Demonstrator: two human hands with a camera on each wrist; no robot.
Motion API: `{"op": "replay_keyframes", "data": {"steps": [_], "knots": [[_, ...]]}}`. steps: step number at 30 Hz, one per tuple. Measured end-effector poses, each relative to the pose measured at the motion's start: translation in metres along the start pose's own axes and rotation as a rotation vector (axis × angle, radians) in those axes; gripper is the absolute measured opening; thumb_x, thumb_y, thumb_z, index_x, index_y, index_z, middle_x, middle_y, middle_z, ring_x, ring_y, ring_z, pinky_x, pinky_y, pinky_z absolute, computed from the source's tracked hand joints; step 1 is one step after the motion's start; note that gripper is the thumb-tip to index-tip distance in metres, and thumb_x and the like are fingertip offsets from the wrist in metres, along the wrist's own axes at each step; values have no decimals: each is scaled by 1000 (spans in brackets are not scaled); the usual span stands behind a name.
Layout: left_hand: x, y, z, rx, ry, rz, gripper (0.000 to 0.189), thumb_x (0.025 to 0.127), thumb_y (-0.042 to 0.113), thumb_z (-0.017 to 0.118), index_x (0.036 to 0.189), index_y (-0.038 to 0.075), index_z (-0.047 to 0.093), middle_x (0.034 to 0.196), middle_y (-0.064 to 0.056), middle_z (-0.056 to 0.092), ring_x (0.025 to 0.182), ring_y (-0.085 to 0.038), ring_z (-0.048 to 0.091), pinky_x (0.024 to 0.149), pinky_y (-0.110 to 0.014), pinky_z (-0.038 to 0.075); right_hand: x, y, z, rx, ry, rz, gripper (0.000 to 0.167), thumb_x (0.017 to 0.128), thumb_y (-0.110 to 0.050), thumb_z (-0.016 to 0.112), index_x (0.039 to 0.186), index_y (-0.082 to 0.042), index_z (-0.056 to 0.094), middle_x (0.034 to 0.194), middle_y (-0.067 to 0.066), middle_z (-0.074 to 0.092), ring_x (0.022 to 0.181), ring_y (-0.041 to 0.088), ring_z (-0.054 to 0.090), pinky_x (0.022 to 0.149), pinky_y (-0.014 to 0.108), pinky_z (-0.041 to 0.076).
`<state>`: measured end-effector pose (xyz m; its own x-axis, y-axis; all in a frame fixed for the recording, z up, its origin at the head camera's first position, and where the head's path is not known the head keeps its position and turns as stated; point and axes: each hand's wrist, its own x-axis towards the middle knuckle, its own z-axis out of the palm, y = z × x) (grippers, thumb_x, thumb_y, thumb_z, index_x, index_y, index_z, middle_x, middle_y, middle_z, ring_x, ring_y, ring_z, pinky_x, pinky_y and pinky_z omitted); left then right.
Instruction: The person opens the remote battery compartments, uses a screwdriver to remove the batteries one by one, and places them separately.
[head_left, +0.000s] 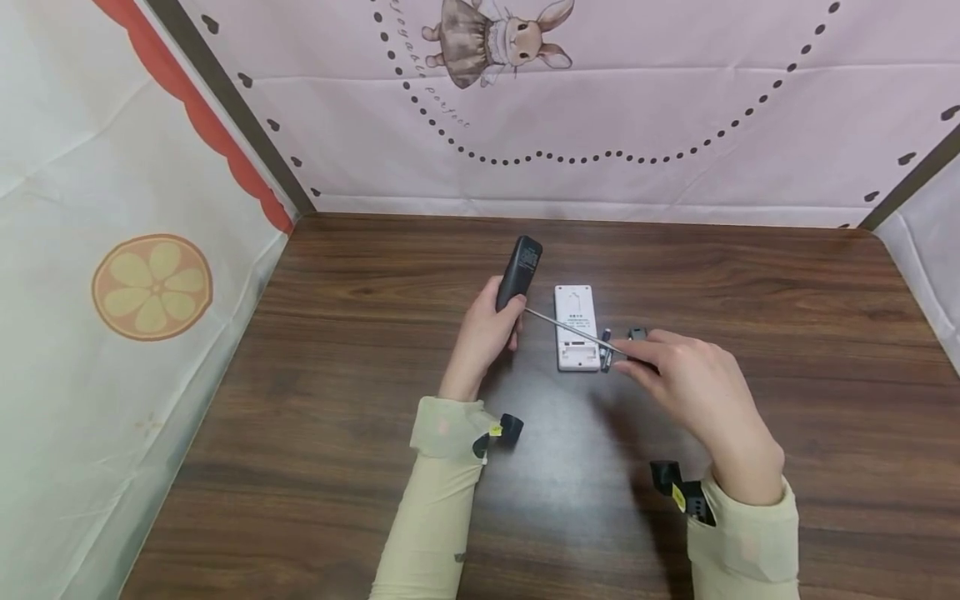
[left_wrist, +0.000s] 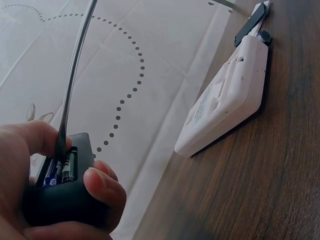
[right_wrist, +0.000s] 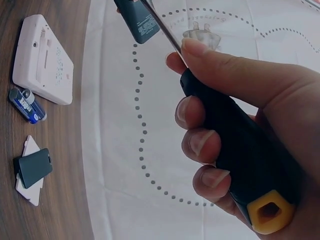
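My left hand (head_left: 480, 337) grips a black remote control (head_left: 520, 271), tilted up off the table. Its battery bay is uncovered, and the left wrist view shows a blue battery (left_wrist: 52, 174) and a green battery (left_wrist: 69, 167) inside. In my right hand (head_left: 693, 379) is a screwdriver (right_wrist: 245, 145) with a black and yellow handle. Its long metal shaft reaches across to the black remote; the tip is down at the batteries, beside my left thumb. Whether the tip touches a battery I cannot tell.
A white remote control (head_left: 575, 329) lies face down on the wooden table (head_left: 360, 350), its battery bay uncovered. Two loose batteries (right_wrist: 27, 105) lie against its right side. Farther right, a black battery cover (right_wrist: 35, 167) rests on a white cover (right_wrist: 31, 196). Fabric walls stand behind and left.
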<state>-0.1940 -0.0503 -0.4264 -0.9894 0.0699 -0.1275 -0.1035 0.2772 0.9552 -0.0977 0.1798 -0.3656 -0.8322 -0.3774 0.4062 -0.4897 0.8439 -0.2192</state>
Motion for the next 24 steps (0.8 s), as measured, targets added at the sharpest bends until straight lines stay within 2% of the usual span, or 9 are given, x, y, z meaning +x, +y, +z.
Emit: {"op": "replay_keyframes", "data": {"steps": [5, 7, 10, 12, 16, 20, 24], "knots": [[1, 0, 2, 64, 45, 11, 39, 83, 23, 52, 121, 23, 42, 62, -9, 54, 47, -33, 54, 40, -31, 42, -2, 2, -2, -24, -1, -4, 24, 74, -25, 71, 98, -23, 70, 64, -11, 50, 45, 5, 40, 40, 26, 32], [1, 0, 2, 61, 55, 6, 41, 84, 23, 52, 123, 23, 40, 62, -9, 54, 48, -33, 55, 40, -29, 42, -3, 2, -2, -24, -1, 0, 24, 74, -25, 71, 98, -23, 70, 63, -11, 48, 44, 5, 38, 40, 26, 31], [0, 1, 1, -48, 40, -24, 38, 87, 24, 49, 124, 24, 38, 68, -10, 56, 48, -27, 55, 39, -27, 41, -3, 2, -1, -7, -10, 15, 26, 75, -26, 70, 100, -23, 69, 65, -11, 51, 45, 6, 39, 41, 26, 32], [0, 1, -1, -150, 30, -31, 35, 89, 24, 47, 123, 24, 37, 73, -11, 56, 49, -24, 55, 36, -26, 38, -3, 3, -1, 12, -28, 38, 26, 77, -27, 68, 103, -23, 68, 70, -9, 56, 49, 8, 45, 43, 30, 36], [-1, 2, -5, -330, 4, 9, 29, 93, 32, 42, 119, 22, 37, 85, -18, 56, 55, -28, 57, 32, -22, 31, -1, 5, 0, 75, -73, 95, 26, 81, -30, 64, 106, -23, 67, 86, -4, 66, 69, 16, 61, 59, 38, 47], [-1, 2, -8, -407, -20, 62, 42, 90, 51, 37, 117, 19, 41, 88, -19, 56, 60, -28, 58, 32, -20, 33, 0, 7, 0, 136, -118, 118, 26, 84, -32, 61, 108, -24, 66, 94, -2, 67, 83, 15, 63, 71, 39, 48], [-2, 4, -9, -414, -14, 76, 48, 88, 57, 36, 115, 18, 43, 86, -14, 58, 61, -25, 59, 33, -19, 34, 1, 8, 1, 170, -129, 116, 26, 85, -32, 60, 108, -24, 66, 95, -2, 67, 84, 14, 63, 72, 38, 49]]}}
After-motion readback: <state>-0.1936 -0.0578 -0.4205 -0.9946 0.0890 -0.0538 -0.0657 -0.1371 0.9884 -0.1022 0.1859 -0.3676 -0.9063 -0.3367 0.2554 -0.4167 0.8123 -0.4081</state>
